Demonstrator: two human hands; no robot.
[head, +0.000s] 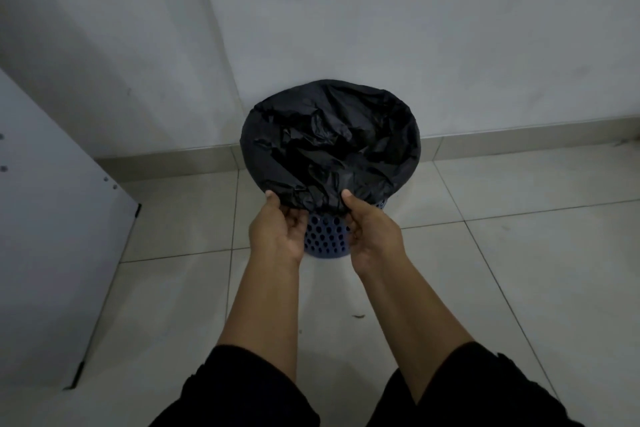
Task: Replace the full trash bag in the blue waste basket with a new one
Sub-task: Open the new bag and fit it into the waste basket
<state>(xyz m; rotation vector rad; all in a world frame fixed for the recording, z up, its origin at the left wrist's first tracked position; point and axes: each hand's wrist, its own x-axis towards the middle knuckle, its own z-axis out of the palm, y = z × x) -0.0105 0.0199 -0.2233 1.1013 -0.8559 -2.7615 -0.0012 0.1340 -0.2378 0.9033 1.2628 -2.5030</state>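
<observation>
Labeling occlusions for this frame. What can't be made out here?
- Head view: fingertips of left hand and right hand tucked under the bag's edge.
- Basket rim and contents: covered by bag.
- Cabinet: cut off by left edge.
- Dark speck: too small.

The floor (519,288) is laid with pale, glossy square tiles with thin dark joints. On it, by the wall, stands the blue perforated waste basket (325,237). A white panel (52,236) stands at the left, and a small dark scrap (358,316) lies on a tile.
</observation>
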